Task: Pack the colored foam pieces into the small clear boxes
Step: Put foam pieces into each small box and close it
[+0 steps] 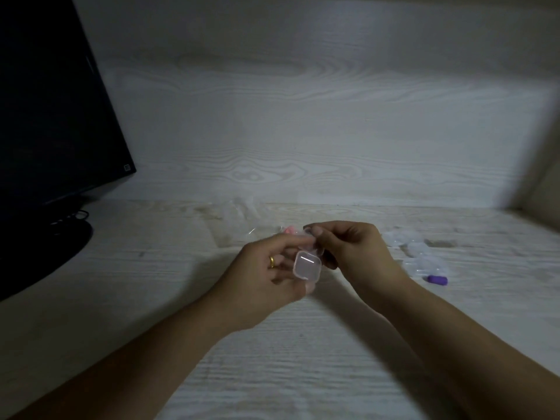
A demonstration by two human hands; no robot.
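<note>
My left hand (266,271) holds a small clear box (306,266) above the middle of the white wood-grain table (151,298). Its open side faces me. My right hand (348,250) pinches the hinged lid of the box at its upper edge. A pink foam piece (288,230) shows just behind my left fingers, inside a clear plastic bag (242,225). A purple foam piece (437,279) lies on the table to the right of my right hand. Several more clear boxes (415,250) lie beside it.
A dark monitor (51,110) on a round base (54,247) with cables stands at the left. A white wood-grain wall (303,116) rises right behind the table. A side panel (545,189) closes off the far right.
</note>
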